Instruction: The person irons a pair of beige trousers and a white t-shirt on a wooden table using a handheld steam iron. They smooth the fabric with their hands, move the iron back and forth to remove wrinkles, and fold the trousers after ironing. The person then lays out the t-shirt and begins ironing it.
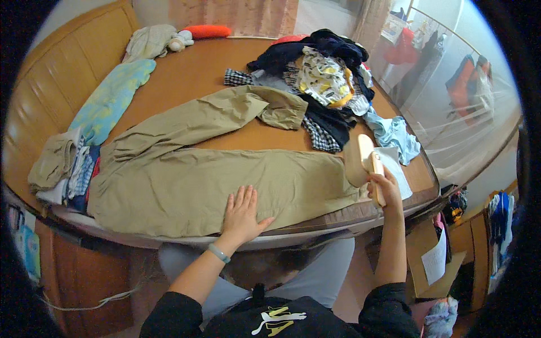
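A pair of khaki trousers (186,174) lies across the near part of the bed. One leg runs to the right along the near edge, and the other bends away towards the back. My left hand (245,214) rests flat on the near leg, fingers stretched out. In my right hand (385,188) is a cream handheld garment steamer (365,160), gripped by its handle. Its wide head is over the right end of the near leg; I cannot tell whether it touches the cloth.
A heap of mixed clothes (327,73) is at the back right, with a light blue garment (394,135) beside it. Folded clothes (53,160) lie at the left by the wooden headboard (62,67). A net curtain (456,129) hangs at the right, above a cardboard box (422,248).
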